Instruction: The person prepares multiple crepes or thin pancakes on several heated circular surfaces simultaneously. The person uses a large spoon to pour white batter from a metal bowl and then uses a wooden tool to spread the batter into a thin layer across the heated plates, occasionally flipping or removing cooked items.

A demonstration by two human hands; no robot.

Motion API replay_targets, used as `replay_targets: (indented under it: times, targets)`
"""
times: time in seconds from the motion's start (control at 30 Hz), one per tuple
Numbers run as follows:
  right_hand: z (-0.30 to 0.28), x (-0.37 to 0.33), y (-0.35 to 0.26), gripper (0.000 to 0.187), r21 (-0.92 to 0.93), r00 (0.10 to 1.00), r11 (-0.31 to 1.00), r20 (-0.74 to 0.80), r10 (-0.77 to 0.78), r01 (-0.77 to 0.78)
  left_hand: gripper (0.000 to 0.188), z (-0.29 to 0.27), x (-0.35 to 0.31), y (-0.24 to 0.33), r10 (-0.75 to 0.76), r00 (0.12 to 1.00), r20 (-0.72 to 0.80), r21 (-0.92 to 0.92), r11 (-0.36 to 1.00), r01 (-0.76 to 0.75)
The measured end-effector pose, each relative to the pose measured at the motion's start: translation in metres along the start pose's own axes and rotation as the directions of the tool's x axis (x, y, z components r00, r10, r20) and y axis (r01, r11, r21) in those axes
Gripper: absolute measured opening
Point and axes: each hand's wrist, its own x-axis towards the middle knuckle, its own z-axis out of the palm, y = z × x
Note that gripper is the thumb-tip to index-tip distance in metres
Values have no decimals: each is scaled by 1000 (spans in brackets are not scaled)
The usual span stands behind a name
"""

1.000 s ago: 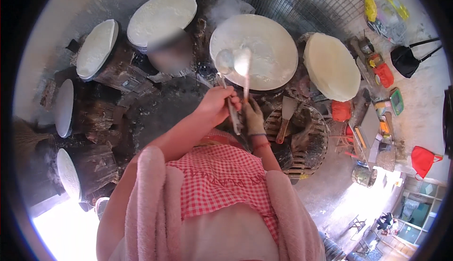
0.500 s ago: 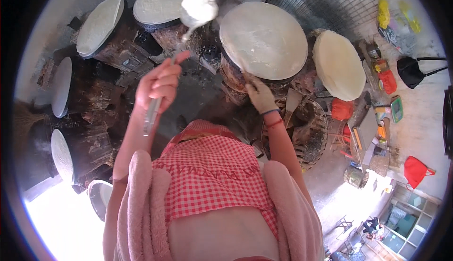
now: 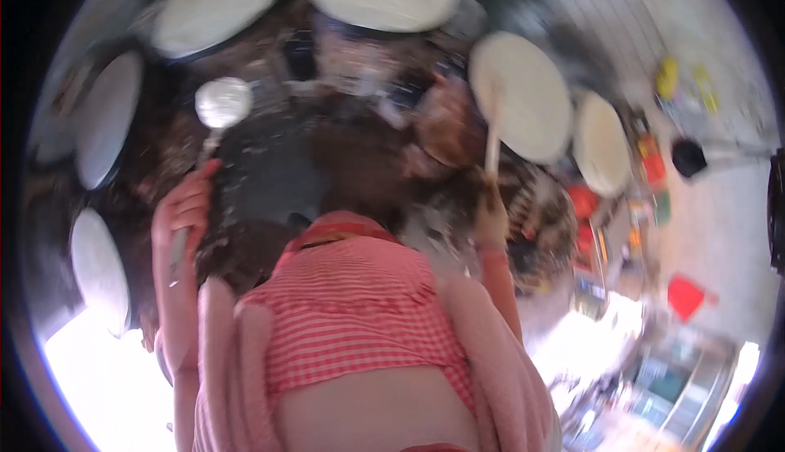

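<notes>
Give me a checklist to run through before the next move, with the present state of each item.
1. Ladle gripped in the left hand: ok.
2. Stick gripped in the right hand: ok.
3. Hands apart, tools not crossing: ok.
4. Stick's tip touching the white disc behind it: cannot tell; they overlap, but contact is unclear.
5. Amount in the ladle: cannot tell; its head is blurred.
6. Picture sharp: not ok; motion blur.

Apron: red-and-white gingham, ruffled line across the front. Pink plush garment down both sides, thick folds. Plain pale top between, red trim at lower edge. Right hand: pale glove, blurred
</notes>
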Motion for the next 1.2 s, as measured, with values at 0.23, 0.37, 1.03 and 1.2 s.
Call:
replay_targets:
  times: [0.23,0.37,1.03,1.2]
  targets:
    - [138,-81,-107,47,504,902,830,432,-2,-240,45,-29,-104,69,193,981,28,-24,981,-193]
    - [216,-37,-286,50,622,588,428,777,-226,-656,47,-7,-143,79,389,911,135,54,915,-399]
    - [455,87,-661,49,612,216,765,734,-643,199,31,195,-73,409,797,604,-12,571,501,-650]
    - [542,99,-664,50,467,211,344,313,-926,815,22,183,-21,464,840,538,-64,659,441,-610]
